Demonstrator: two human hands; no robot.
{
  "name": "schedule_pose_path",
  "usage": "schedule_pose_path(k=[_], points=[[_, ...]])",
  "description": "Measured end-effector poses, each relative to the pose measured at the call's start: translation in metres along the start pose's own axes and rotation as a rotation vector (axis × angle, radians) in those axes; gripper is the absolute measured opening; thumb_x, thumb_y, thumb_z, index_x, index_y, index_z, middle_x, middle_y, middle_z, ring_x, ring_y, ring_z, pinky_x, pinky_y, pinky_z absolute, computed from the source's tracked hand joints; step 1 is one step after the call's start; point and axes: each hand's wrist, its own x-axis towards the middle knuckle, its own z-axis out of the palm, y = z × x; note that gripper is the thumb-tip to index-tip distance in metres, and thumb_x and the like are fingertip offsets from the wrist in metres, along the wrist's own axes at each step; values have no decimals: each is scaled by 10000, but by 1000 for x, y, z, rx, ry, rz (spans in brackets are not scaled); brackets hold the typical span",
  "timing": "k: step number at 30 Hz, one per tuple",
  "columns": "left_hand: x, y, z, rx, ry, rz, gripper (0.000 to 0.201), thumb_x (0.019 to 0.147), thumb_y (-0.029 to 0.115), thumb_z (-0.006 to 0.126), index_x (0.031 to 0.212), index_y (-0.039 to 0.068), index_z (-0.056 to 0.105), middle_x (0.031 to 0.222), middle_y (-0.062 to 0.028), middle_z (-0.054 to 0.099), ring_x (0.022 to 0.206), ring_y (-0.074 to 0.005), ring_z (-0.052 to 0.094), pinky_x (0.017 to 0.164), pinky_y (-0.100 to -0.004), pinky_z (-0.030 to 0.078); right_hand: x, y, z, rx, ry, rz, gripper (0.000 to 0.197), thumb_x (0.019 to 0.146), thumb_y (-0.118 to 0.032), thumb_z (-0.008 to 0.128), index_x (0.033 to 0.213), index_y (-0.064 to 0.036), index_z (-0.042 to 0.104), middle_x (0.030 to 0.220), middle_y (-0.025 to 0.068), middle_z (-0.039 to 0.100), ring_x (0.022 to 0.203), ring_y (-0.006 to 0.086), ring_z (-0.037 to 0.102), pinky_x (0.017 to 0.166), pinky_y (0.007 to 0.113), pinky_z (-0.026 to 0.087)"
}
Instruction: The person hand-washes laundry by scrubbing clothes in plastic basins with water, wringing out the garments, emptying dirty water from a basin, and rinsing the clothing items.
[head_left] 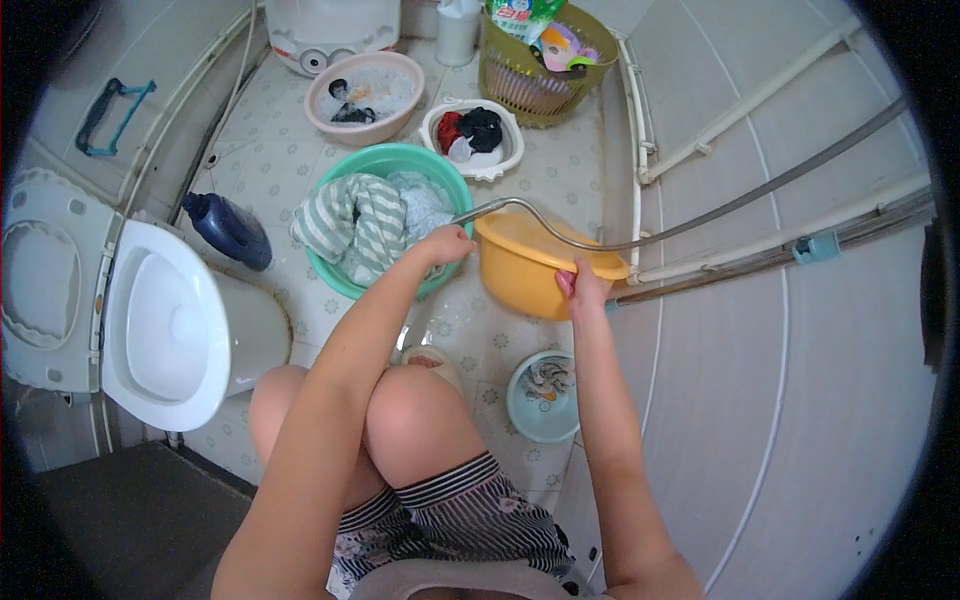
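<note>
An orange basin (520, 290) is tilted in front of me, with my right hand (588, 288) closed on its near right rim. My left hand (447, 246) is closed at the end of a grey metal shower hose (625, 246), which runs across the basin from the upper right. Whatever fitting the hose end carries is hidden by the fingers. Just left of the orange basin stands a green basin (328, 277), under my left hand. Inside it lie a green-and-white striped cloth (375, 225) and a pale blue cloth (425, 205).
Beyond are a pink basin (318, 112) of sudsy laundry, a white basin (513, 150) with dark and red cloth, and an olive basket (520, 95). A dark blue bottle (232, 235) and toilet (215, 350) stand left. Nearer is a light blue basin (530, 425); pipes (740, 125) line the right wall.
</note>
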Motion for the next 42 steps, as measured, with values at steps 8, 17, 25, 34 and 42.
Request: schedule_pose_path(k=[8, 17, 25, 34, 42], points=[[1, -2, -8, -57, 10, 24, 286, 785, 309, 596, 821, 26, 609, 714, -64, 592, 647, -169, 555, 616, -325, 446, -8, 32, -23, -47, -65, -207, 223, 854, -181, 594, 984, -25, 501, 725, 84, 581, 544, 181, 585, 482, 302, 550], [-3, -9, -8, -37, 62, 60, 327, 736, 350, 607, 801, 30, 625, 800, -159, 636, 753, -275, 606, 690, -366, 460, -20, -6, 10, -63, -78, -102, 192, 862, -139, 557, 898, 44, 508, 745, 149, 614, 579, 221, 626, 507, 309, 560], [1, -14, -8, -29, 71, 13, 290, 761, 319, 610, 787, 30, 608, 773, -117, 628, 727, -225, 584, 695, -340, 455, -10, -39, 49, -151, -61, -43, 236, 866, -127, 546, 801, 96, 511, 717, 167, 606, 589, 267, 645, 486, 321, 557], [1, -27, -8, -51, 45, -27, 296, 756, 333, 614, 730, 38, 611, 732, -125, 633, 700, -241, 597, 649, -352, 458, 19, -48, 120, -398, -34, -131, 243, 903, -147, 509, 864, 93, 513, 704, 170, 612, 569, 255, 641, 442, 299, 533], [0, -26, -14, -13, 68, -56, 306, 746, 337, 619, 788, 34, 623, 760, -121, 636, 717, -226, 601, 657, -346, 462, 35, -46, 126, -360, -28, -169, 199, 865, -70, 518, 815, 122, 513, 686, 211, 612, 549, 268, 645, 388, 306, 512]])
